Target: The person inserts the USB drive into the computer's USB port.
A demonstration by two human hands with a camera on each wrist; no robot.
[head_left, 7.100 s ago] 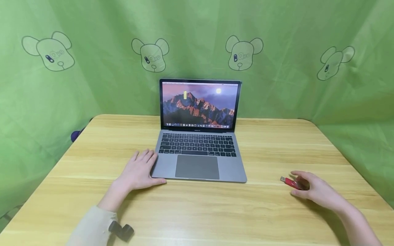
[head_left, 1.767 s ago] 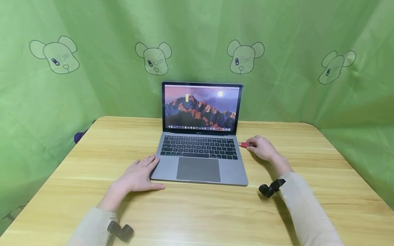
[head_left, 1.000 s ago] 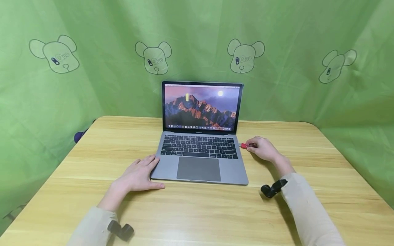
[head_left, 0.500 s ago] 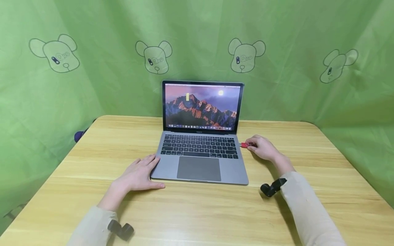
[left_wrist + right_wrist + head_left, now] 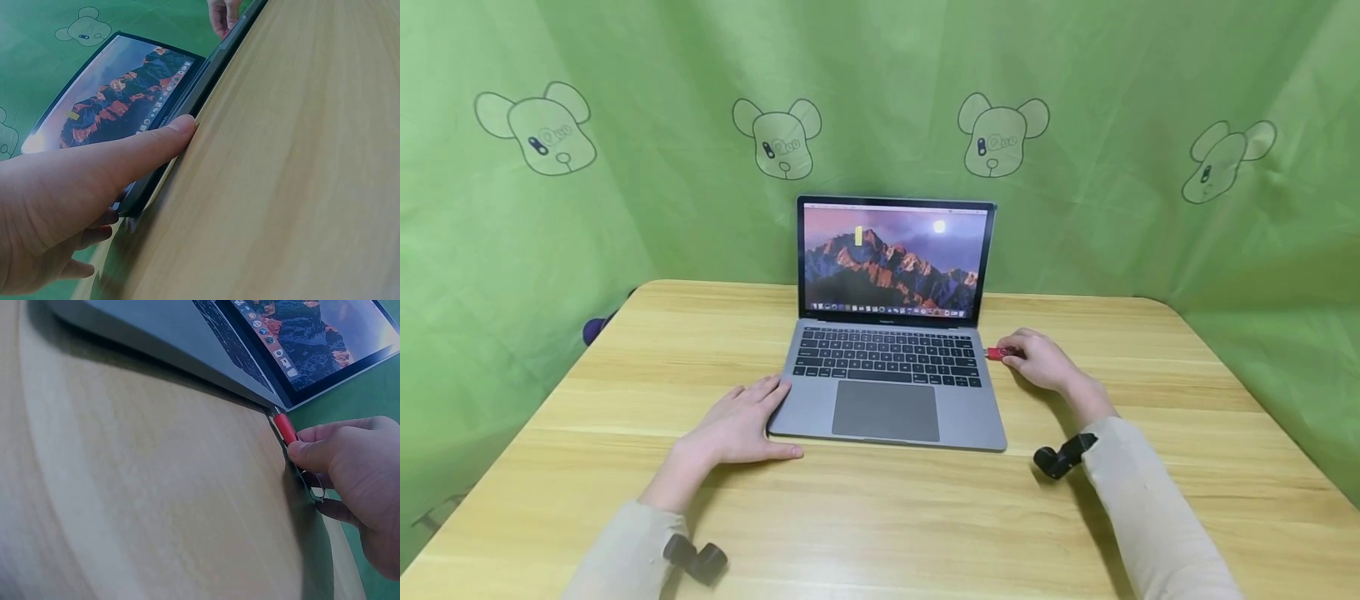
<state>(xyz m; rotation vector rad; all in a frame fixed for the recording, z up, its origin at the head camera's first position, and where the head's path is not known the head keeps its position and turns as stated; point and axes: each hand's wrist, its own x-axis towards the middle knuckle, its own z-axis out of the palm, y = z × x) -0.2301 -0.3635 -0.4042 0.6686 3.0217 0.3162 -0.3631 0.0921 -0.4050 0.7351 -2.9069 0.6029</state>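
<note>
An open silver-grey laptop stands mid-table, its screen lit with a mountain picture. My left hand rests at its front left corner, fingers straight against the left edge and thumb along the front. In the left wrist view the thumb touches the front edge. My right hand pinches a red USB flash drive at the laptop's right side. In the right wrist view the drive points its metal plug at the side near the hinge. A bit of metal shows; I cannot tell how far the plug is in.
The light wooden table reaches forward to a green curtain with mouse-head drawings. A black wrist camera sits at the right cuff, another black camera at the left. Something purple shows beyond the table's left edge.
Since the oldest frame, my right hand has carried the flash drive from the right front of the table to the laptop's right side. Over the last second hardly anything moves; the left hand stays put.
</note>
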